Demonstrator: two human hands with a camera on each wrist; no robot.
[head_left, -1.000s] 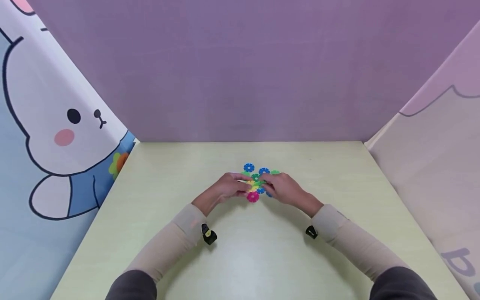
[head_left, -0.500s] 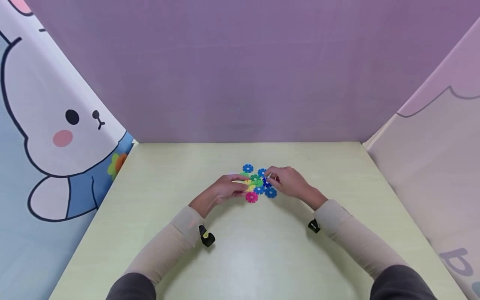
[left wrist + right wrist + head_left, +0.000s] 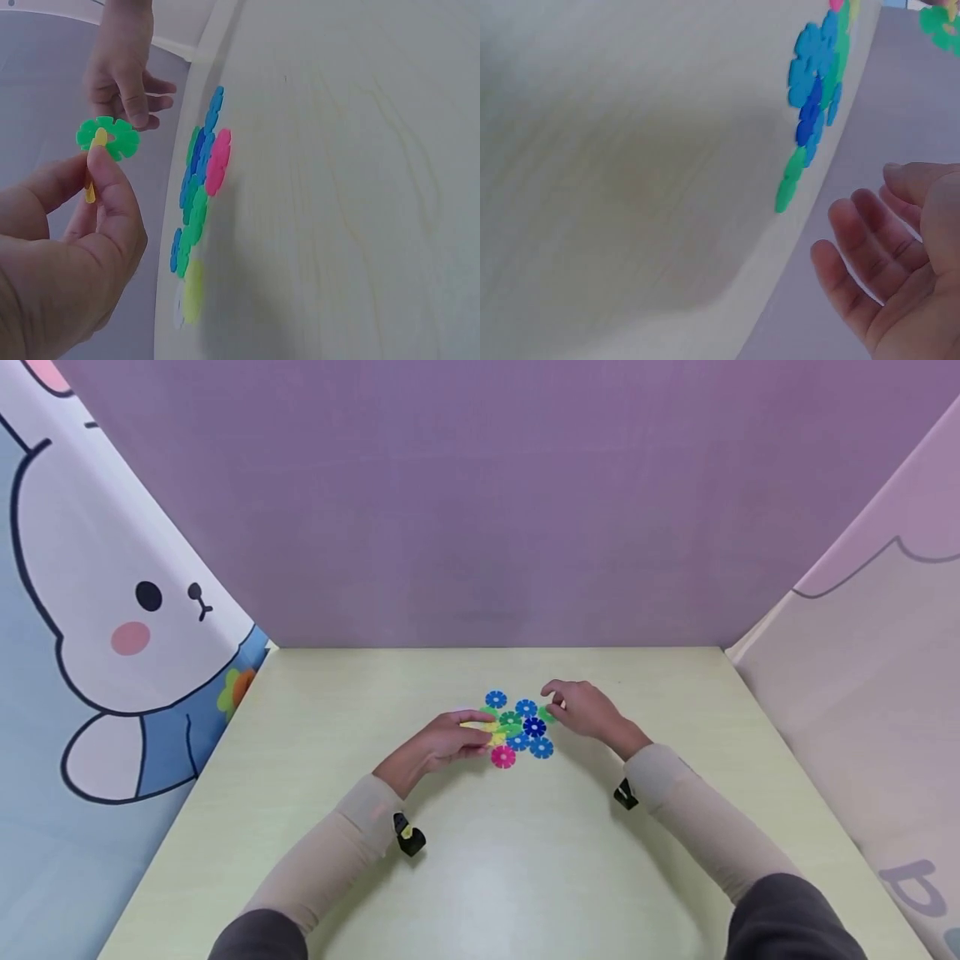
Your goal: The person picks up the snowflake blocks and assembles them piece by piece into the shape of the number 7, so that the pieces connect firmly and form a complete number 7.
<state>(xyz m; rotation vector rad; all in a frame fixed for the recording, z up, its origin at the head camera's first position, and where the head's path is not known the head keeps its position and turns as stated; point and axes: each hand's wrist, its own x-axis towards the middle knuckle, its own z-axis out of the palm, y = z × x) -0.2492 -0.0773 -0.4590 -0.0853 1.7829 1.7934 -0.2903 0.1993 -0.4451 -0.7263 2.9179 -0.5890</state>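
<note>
My left hand [image 3: 442,742] pinches a yellow slotted plastic disc [image 3: 91,192] between thumb and fingers. Joined to that disc is a green slotted disc [image 3: 124,140], and the pair is held above the table. To the right, my right hand [image 3: 588,708] hovers near a loose green disc [image 3: 790,180] with its fingers loosely bent and nothing in them. Under and between the hands lie more flat discs: a dark blue one [image 3: 534,727], a pink one [image 3: 503,757], and several lighter blue and green ones. The left hand partly hides a yellow disc [image 3: 193,291] on the table.
The pale wooden table [image 3: 495,860] extends on all sides of the discs. A purple panel [image 3: 480,510] rises at its back edge. Printed cloths stand at both sides, with a cartoon rabbit [image 3: 97,610] on the left one.
My right hand has drawn away from the joined discs, passing over the blue ones to the back right. The dark blue disc now shows uncovered. My left hand keeps its pinch nearly in place.
</note>
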